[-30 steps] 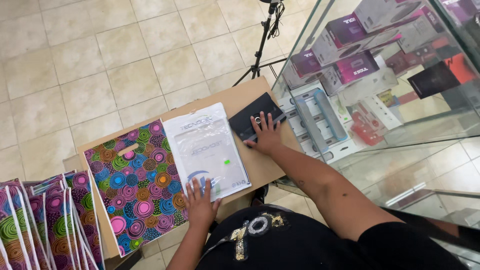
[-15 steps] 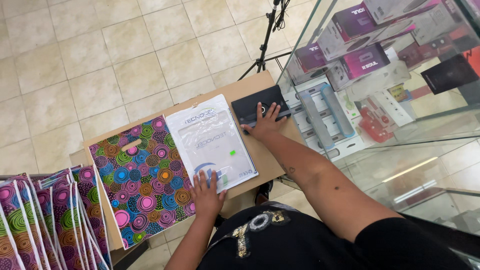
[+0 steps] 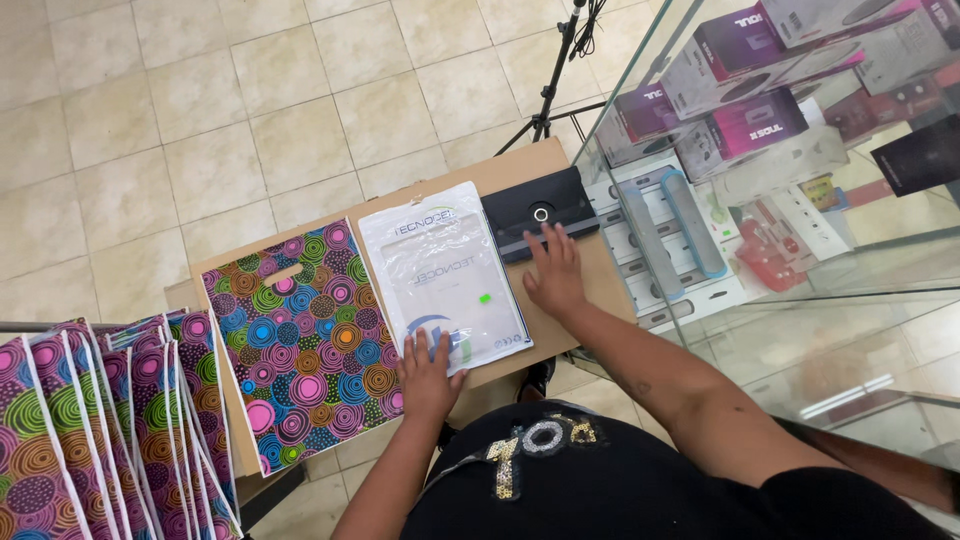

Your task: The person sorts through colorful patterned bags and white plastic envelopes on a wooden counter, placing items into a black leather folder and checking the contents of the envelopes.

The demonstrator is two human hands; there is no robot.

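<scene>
Two hands flat on the work, both spread open, gripping nothing. Left hand (image 3: 428, 372) presses the near edge of a clear plastic sleeve (image 3: 443, 270) with white and blue print, lying in the middle of the cardboard-topped table (image 3: 505, 172). Right hand (image 3: 553, 275) rests palm down, fingertips on the near edge of a black tablet case (image 3: 540, 212) that sits at the far right corner of the table, just beside the sleeve.

A multicoloured circle-pattern bag (image 3: 300, 340) lies flat, touching the sleeve's left side; more of the same bags (image 3: 90, 430) hang at lower left.

Risk, as judged: the case sits close to the table edge beside the glass display cabinet (image 3: 800, 330); a sideways push could slide it off. The slick sleeve could skid under palm pressure alone.
</scene>
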